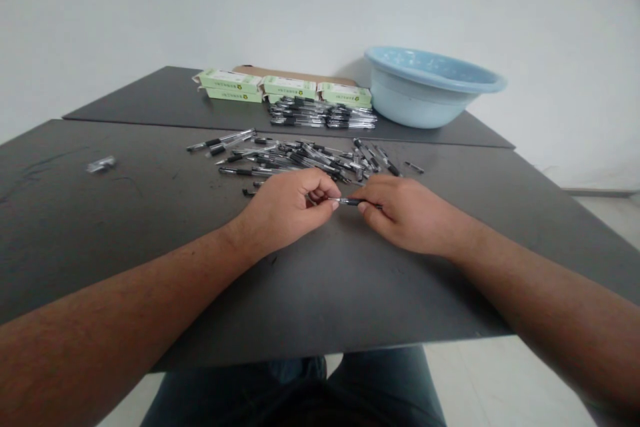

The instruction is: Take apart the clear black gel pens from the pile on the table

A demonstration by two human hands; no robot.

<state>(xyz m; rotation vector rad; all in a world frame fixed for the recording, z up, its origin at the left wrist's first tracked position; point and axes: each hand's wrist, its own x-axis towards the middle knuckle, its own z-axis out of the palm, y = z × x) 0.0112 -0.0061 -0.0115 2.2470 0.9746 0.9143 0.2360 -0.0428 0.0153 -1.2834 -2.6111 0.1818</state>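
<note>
A pen (351, 201) with a black grip lies level between my two hands, above the near part of the dark table. My left hand (300, 203) pinches its pointed end between thumb and forefinger. On the other side, my right hand (400, 210) has its fingers closed round the black part, which hides the pen's far end. Just beyond both hands spreads a loose heap of clear and black pens and pen parts (300, 157).
Stacked pens (323, 113) lie behind the heap, before green and white boxes (233, 85). A light blue basin (420, 97) stands at the back right. Small clear pieces (101, 164) lie at the left of the dark table (320, 307).
</note>
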